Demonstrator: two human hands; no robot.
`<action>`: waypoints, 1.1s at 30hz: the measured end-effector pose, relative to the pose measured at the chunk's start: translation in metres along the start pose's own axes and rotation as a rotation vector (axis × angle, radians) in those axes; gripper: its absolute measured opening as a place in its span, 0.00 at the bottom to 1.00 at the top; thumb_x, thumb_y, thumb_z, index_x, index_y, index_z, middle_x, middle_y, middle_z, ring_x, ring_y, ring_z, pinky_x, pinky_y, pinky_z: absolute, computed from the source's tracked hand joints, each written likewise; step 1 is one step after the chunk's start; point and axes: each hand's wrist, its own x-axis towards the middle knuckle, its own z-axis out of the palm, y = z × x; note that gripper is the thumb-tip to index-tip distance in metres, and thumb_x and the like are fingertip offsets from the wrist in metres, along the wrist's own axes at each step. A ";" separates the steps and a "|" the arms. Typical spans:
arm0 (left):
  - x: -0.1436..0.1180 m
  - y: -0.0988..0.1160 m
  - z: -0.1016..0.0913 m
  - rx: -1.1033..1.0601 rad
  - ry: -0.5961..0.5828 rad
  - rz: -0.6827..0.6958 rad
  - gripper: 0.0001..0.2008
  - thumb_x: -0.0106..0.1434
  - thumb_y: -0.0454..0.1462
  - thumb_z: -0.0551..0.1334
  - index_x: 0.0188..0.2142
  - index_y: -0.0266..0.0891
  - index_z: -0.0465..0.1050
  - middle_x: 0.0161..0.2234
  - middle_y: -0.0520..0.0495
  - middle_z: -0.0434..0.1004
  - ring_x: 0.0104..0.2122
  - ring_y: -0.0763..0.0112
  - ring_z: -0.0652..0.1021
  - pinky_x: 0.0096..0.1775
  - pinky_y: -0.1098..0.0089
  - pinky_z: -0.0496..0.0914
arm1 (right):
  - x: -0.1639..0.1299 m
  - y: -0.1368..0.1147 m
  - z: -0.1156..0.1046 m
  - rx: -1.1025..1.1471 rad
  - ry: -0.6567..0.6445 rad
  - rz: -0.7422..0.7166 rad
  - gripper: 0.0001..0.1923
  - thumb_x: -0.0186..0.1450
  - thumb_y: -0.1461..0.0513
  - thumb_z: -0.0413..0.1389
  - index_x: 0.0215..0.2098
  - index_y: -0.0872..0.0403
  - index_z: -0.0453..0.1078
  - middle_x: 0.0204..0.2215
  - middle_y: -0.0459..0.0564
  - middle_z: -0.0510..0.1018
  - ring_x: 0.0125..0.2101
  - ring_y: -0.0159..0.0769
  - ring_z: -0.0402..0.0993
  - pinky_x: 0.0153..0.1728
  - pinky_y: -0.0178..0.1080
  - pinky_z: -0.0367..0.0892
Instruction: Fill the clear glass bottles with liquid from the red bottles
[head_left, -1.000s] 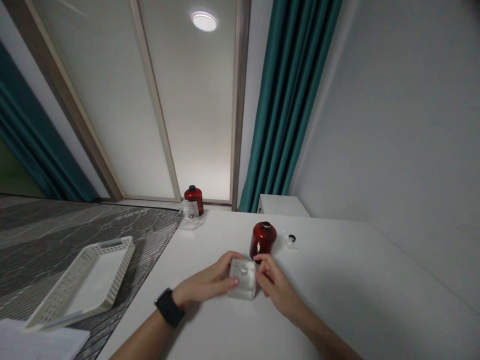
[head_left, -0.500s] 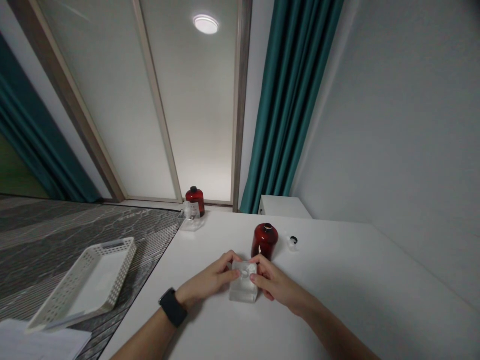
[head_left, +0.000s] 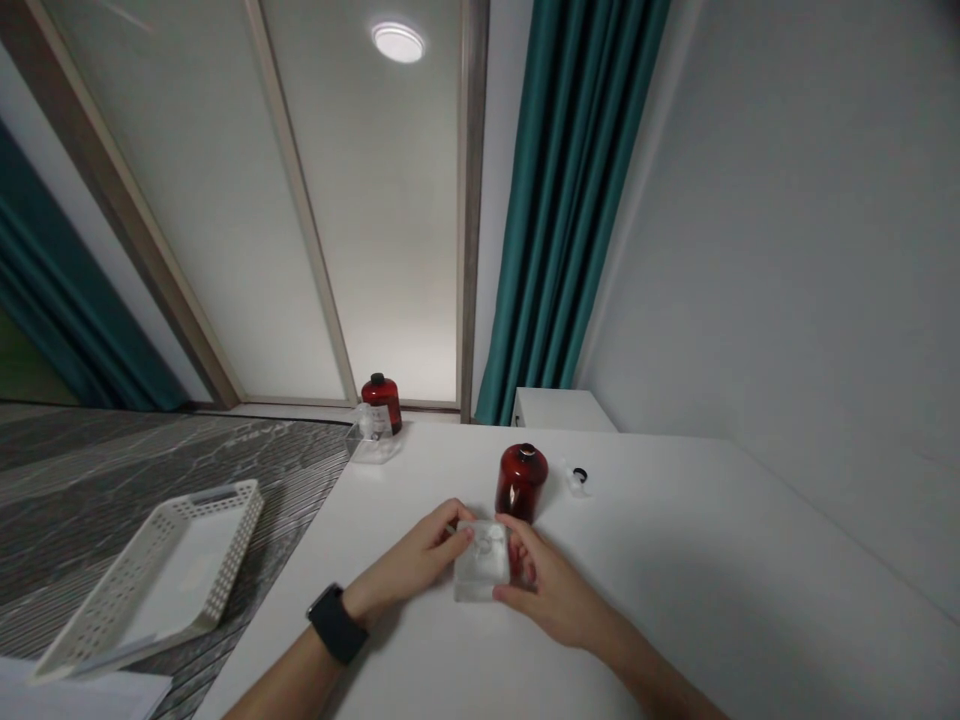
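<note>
One clear square bottle [head_left: 481, 573] is sitting on the white table [head_left: 675, 600], both hands clasping it: left hand [head_left: 415, 565] and right hand [head_left: 546, 592] curling inward. Two red bottles [head_left: 520, 482] are standing behind.

Lower centre, a clear glassy block [head_left: 481, 573] sits on the smooth matt white table [head_left: 675, 580]. Behind it gleams a glossy red bottle [head_left: 520, 482]; lower left, a white perforated plastic basket [head_left: 150, 570].
</note>
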 end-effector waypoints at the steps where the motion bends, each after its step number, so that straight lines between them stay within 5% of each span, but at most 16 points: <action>1: 0.000 0.000 0.000 0.002 -0.006 0.002 0.22 0.70 0.55 0.54 0.41 0.38 0.67 0.34 0.51 0.69 0.33 0.70 0.68 0.35 0.70 0.62 | 0.000 -0.001 -0.003 -0.015 -0.016 0.001 0.38 0.61 0.65 0.63 0.66 0.46 0.57 0.47 0.51 0.74 0.41 0.41 0.74 0.42 0.43 0.73; 7: -0.004 0.004 -0.004 0.055 -0.106 0.006 0.20 0.65 0.49 0.64 0.48 0.38 0.67 0.41 0.48 0.70 0.35 0.69 0.69 0.37 0.69 0.64 | 0.002 0.004 -0.027 -0.015 -0.045 -0.015 0.26 0.66 0.62 0.58 0.62 0.49 0.65 0.53 0.54 0.76 0.50 0.46 0.73 0.54 0.48 0.67; 10: -0.006 0.001 -0.005 0.088 -0.128 0.024 0.29 0.60 0.40 0.69 0.58 0.41 0.61 0.48 0.45 0.70 0.39 0.67 0.71 0.40 0.67 0.67 | 0.004 0.009 -0.034 0.039 -0.014 0.004 0.20 0.69 0.61 0.53 0.59 0.51 0.68 0.51 0.55 0.77 0.50 0.46 0.74 0.55 0.50 0.66; 14: -0.006 -0.004 0.000 0.132 -0.070 0.037 0.39 0.58 0.35 0.68 0.65 0.45 0.53 0.57 0.41 0.62 0.38 0.68 0.71 0.39 0.67 0.69 | 0.002 0.009 -0.032 0.168 -0.038 0.053 0.32 0.65 0.63 0.57 0.66 0.51 0.57 0.52 0.55 0.76 0.51 0.46 0.74 0.56 0.51 0.66; 18: -0.004 -0.002 0.010 0.164 -0.066 0.059 0.35 0.57 0.35 0.69 0.62 0.42 0.58 0.53 0.42 0.65 0.37 0.68 0.72 0.38 0.67 0.69 | -0.002 0.001 -0.024 0.130 -0.036 0.096 0.48 0.54 0.65 0.67 0.67 0.51 0.50 0.57 0.57 0.70 0.57 0.50 0.69 0.61 0.55 0.59; 23: -0.005 0.002 0.018 0.124 -0.017 -0.020 0.43 0.55 0.35 0.70 0.64 0.43 0.50 0.50 0.43 0.66 0.34 0.70 0.71 0.34 0.69 0.68 | -0.004 -0.004 -0.024 0.069 -0.056 0.074 0.37 0.56 0.67 0.64 0.61 0.51 0.57 0.56 0.57 0.71 0.56 0.49 0.69 0.59 0.54 0.61; 27: -0.005 0.007 0.019 0.198 -0.030 0.038 0.31 0.55 0.36 0.71 0.56 0.41 0.63 0.48 0.45 0.67 0.39 0.65 0.71 0.38 0.68 0.68 | -0.003 -0.003 -0.029 0.118 -0.099 0.012 0.35 0.56 0.68 0.63 0.60 0.49 0.59 0.55 0.55 0.72 0.52 0.46 0.72 0.54 0.50 0.67; 33: -0.004 0.012 0.022 0.201 -0.025 0.016 0.28 0.55 0.39 0.71 0.52 0.39 0.63 0.42 0.48 0.67 0.34 0.69 0.70 0.33 0.70 0.66 | -0.002 -0.002 -0.036 0.119 -0.098 -0.098 0.36 0.56 0.69 0.63 0.61 0.48 0.61 0.57 0.54 0.70 0.53 0.45 0.71 0.52 0.47 0.69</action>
